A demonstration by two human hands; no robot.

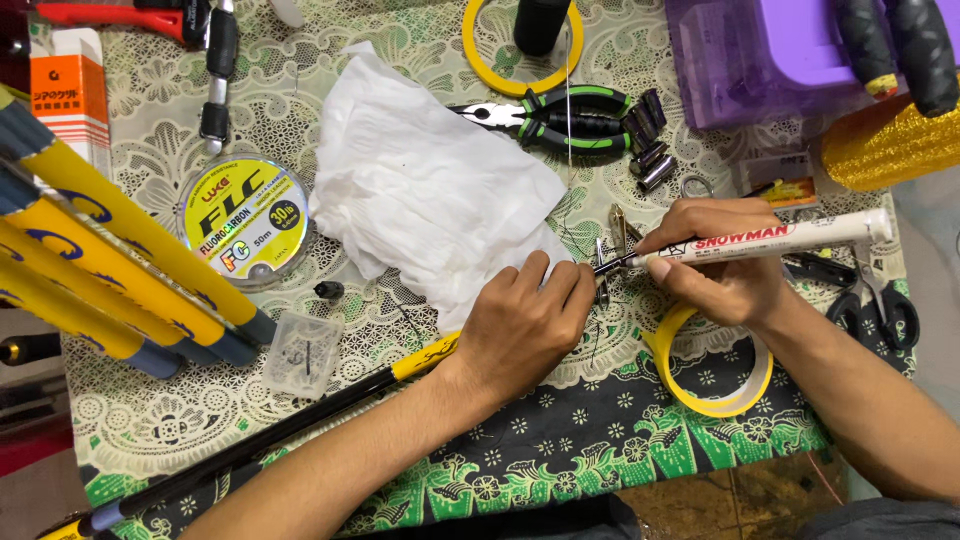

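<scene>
The left hand (525, 325) presses down on a black and yellow fishing rod (300, 420), fingers curled closed over it where a small metal guide (603, 272) sits at about one o'clock of the knuckles; the right hand (720, 265) pinches a white marker pen (775, 240), tip touching the guide; the marking looks under way, not finished; white tissue (430, 185) lies at eleven o'clock, a yellow tape roll (715, 375) at four o'clock, pliers (550, 118) at twelve.

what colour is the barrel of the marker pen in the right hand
White barrel with red print, on the marker pen in the right hand; head view.
</scene>
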